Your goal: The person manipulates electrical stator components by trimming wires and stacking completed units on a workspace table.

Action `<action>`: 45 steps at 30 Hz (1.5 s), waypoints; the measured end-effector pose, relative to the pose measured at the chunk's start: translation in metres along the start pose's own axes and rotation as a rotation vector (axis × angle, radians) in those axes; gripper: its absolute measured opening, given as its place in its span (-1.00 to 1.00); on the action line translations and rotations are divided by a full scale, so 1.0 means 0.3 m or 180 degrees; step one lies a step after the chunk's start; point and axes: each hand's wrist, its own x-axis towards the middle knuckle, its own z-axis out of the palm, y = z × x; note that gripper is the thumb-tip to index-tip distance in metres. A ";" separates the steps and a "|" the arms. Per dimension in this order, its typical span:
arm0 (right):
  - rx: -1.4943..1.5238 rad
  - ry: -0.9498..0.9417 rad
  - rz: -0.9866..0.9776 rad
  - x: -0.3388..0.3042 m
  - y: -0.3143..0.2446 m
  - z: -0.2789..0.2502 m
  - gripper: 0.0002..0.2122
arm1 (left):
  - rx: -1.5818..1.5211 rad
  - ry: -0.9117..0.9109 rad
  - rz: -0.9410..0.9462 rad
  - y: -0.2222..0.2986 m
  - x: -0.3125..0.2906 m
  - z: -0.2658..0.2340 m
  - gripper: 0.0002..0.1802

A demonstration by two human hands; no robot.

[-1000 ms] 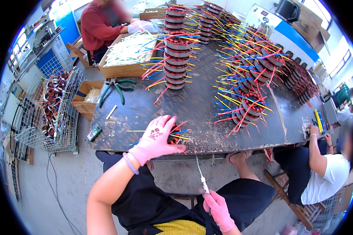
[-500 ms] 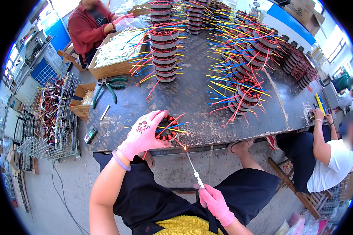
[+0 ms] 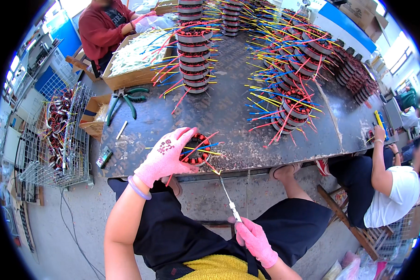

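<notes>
On the left, the left hand (image 3: 168,154), in a pink glove, curves partway round the wound ring (image 3: 204,159), fingers along the far side and thumb on the near side. The ring sits near the front edge of the bench (image 3: 219,114). If that grip loosened, the ring could turn or slip toward the edge. The thumb is also near the bright yellow glow (image 3: 218,173), so a small slip could singe the glove. Heat held too long, or aimed too far inward, could scorch the red lead (image 3: 212,166) or the windings. Whether the glow touches the lead, I cannot tell.

The ring's hollow faces upward, its axis seeming roughly upright; it has no clear long axis, and its leads splay left and right. Farther right, the slim tool (image 3: 235,211) runs lengthwise from the lap up and slightly left, its thin tip pointing away from the person toward the lead. The right hand (image 3: 256,242), also gloved, has its fingers closed round the handle.
</notes>
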 end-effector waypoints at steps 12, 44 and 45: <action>0.0225 -0.0005 0.0012 -0.003 0.008 -0.001 -0.66 | 0.0017 -0.0046 -0.0048 0.008 0.006 -0.007 0.05; 0.0232 0.0018 0.0034 -0.004 0.001 -0.006 -0.67 | 0.0138 0.0026 -0.0110 0.031 0.002 0.000 0.06; 0.0205 0.0012 0.0020 -0.003 0.005 -0.005 -0.67 | 0.0145 0.0031 -0.0117 0.028 -0.001 0.000 0.06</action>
